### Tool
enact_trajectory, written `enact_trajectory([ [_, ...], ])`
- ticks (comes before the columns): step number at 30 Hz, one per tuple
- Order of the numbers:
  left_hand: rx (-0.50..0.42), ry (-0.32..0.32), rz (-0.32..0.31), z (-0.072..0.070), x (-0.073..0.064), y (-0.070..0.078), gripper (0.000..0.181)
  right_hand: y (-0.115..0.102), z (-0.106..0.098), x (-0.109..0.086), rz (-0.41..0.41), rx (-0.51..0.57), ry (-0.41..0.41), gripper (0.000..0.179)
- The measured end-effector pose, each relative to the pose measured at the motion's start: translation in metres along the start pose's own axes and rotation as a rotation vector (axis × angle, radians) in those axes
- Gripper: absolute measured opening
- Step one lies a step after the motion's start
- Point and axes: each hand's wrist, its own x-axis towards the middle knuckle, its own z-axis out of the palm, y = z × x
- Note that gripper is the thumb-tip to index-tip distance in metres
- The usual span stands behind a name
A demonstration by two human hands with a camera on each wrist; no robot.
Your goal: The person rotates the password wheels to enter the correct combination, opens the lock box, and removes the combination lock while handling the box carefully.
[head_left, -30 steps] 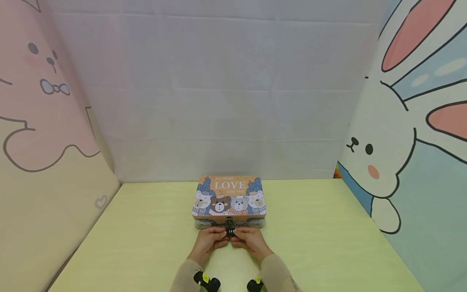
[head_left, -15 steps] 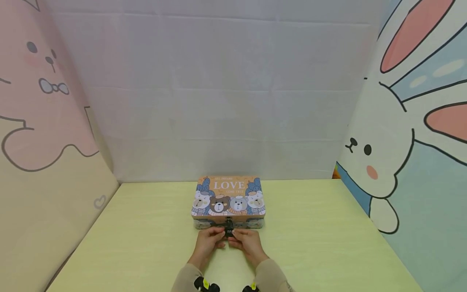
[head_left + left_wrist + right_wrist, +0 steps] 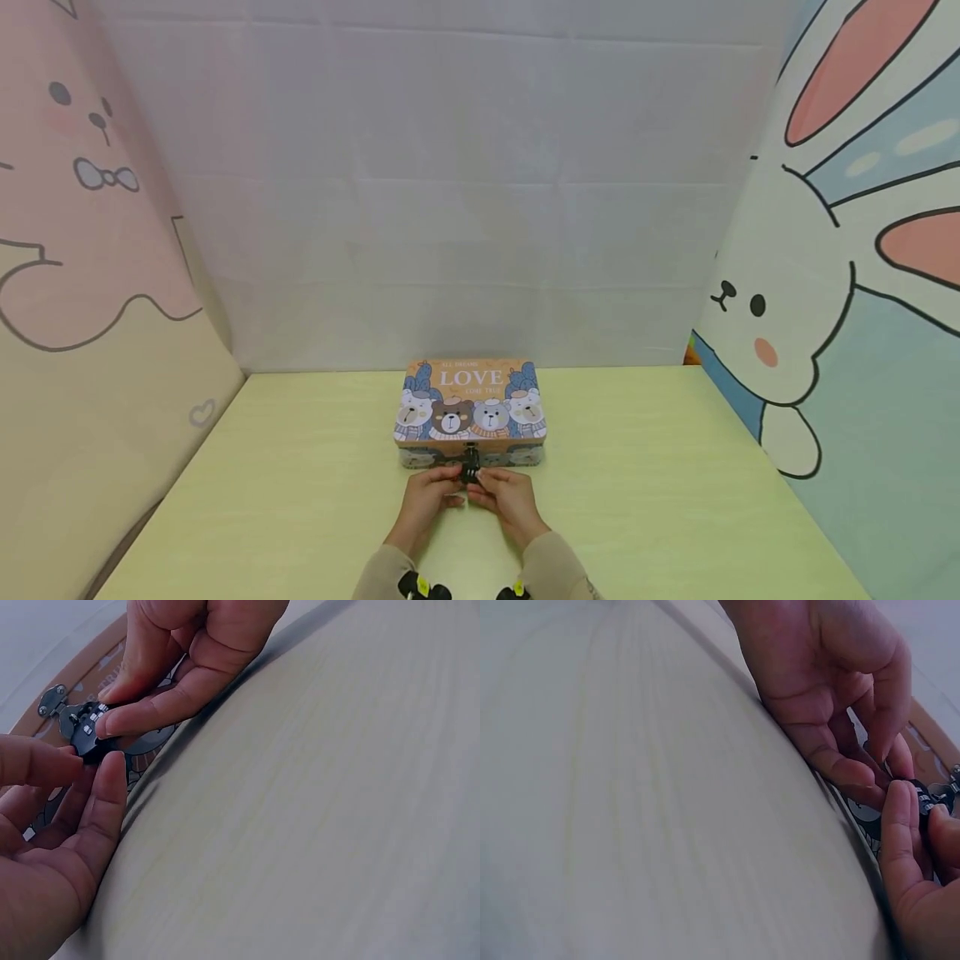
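A black combination padlock (image 3: 471,468) with white-marked number dials hangs from the metal hasp (image 3: 52,700) of a tin box (image 3: 470,408) with bears and "LOVE" on its lid. The lid is down. My left hand (image 3: 426,504) pinches one side of the padlock, its thumb at the lower edge in the left wrist view. On the other side my right hand (image 3: 512,500) grips the lock between thumb and fingers, the fingertips right at the dials. The digits are too small to read. The fingers partly cover the padlock body.
The pale yellow-green table (image 3: 645,483) spreads around the box. A white cloth wall (image 3: 465,200) stands right behind it. Cartoon-printed panels flank the table, with a rabbit (image 3: 787,317) on the right one. Black wrist mounts (image 3: 426,586) sit by the sleeves.
The right forearm has shifted slightly inward to the left. Both hands stay on the padlock, with only small finger movement, and the box has not moved.
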Motion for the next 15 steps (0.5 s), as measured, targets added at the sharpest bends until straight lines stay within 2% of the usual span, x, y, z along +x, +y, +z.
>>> enact_trajectory([
  [5, -0.045, -0.02, -0.015, -0.001, -0.002, 0.002, 0.041, 0.001, 0.002, 0.001, 0.0, 0.006, 0.011, 0.025],
  [15, -0.016, -0.025, 0.02, -0.001, -0.002, 0.001, 0.047, 0.008, 0.011, -0.002, -0.046, 0.022, 0.062, 0.027],
])
